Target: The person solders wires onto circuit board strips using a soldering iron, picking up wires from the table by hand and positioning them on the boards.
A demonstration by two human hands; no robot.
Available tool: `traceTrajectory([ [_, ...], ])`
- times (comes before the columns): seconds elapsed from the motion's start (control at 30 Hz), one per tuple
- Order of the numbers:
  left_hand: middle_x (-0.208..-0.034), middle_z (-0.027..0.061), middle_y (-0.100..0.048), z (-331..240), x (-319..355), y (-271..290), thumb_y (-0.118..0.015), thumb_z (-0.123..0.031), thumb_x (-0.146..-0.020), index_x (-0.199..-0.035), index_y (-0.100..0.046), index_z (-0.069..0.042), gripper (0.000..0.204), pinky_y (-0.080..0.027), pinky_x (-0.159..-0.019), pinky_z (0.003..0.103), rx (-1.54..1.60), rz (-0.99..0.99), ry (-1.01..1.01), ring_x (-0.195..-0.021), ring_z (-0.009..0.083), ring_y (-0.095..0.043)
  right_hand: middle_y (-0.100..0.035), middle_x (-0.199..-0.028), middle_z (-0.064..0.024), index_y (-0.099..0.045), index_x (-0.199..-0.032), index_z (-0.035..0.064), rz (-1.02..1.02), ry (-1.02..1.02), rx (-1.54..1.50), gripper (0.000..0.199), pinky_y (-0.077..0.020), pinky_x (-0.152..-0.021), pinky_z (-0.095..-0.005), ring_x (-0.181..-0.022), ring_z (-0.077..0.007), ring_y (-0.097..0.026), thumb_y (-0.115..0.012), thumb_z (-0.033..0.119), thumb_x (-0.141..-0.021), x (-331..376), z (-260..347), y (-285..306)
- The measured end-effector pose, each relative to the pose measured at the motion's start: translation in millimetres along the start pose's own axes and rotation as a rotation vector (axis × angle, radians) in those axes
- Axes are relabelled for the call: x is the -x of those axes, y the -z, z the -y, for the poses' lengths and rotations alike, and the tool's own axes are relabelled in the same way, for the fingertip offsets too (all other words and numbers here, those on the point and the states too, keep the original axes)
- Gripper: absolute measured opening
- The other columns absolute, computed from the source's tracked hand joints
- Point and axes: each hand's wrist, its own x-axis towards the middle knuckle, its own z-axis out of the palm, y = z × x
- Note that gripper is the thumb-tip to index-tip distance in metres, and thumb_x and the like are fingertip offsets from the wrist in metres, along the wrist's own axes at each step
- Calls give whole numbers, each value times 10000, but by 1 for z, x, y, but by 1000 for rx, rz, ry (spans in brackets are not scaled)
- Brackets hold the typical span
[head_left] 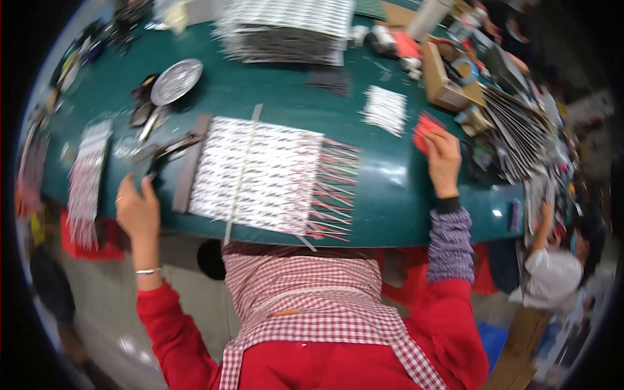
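My right hand (444, 162), at the right of the green table, is closed with its fingertips on a small bundle of red strips (424, 129). My left hand (139, 209) is at the table's front edge on the left, thumb and forefinger apart, just below a dark tool that looks like scissors (177, 147). Between the hands lies a white sheet (250, 170) with rows of dark marks. Red and pale thin strips (337, 188) stick out from its right side. A brown bar (191, 166) lies along its left edge, and a narrow pale band (243, 166) crosses it.
A small pile of white strips (384, 110) lies left of the red ones. Behind are a tall stack of white sheets (283, 32), a metal dish (177, 82) and a cardboard box (448, 81). Another strip-fringed sheet (90, 172) lies far left. People (552, 276) sit at the right.
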Motion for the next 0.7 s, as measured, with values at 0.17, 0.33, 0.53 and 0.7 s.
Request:
traceTrajectory([
  [0.17, -804, 146, -654, -76, 71, 53, -682, -228, -904, -976, -622, -36, 213, -500, -604, 404, 570, 259, 20, -676, 314, -652, -667, -1007, -105, -714, -968, 30, 19, 48, -141, 132, -499, -827, -349, -947, -272, -621, -679, -11, -847, -7, 53, 2],
  [0.33, -634, 114, -594, -99, 97, 64, -739, -290, -860, -826, -530, -65, 309, -448, -497, 389, 577, 308, -56, -554, 307, -610, -673, -979, -100, -711, -956, 22, 169, 184, -371, 151, -504, -792, -346, -916, -266, -628, -683, -45, -824, -19, 124, -15],
  [0.53, -597, 151, -580, -102, 101, 62, -680, -191, -914, -825, -506, -44, 245, -436, -495, 411, 698, 477, -77, -563, 365, -605, -671, -955, -94, -697, -938, 19, 285, 319, -564, 180, -506, -762, -344, -893, -272, -621, -706, -60, -776, -23, 177, -30],
  [0.7, -527, 69, -523, -87, 117, 70, -678, -96, -915, -790, -530, -13, 211, -344, -441, 306, 864, 392, 128, -430, 178, -481, -669, -940, -89, -698, -926, 26, 338, 415, -613, 181, -505, -741, -353, -876, -275, -618, -706, -59, -766, -20, 211, -33],
])
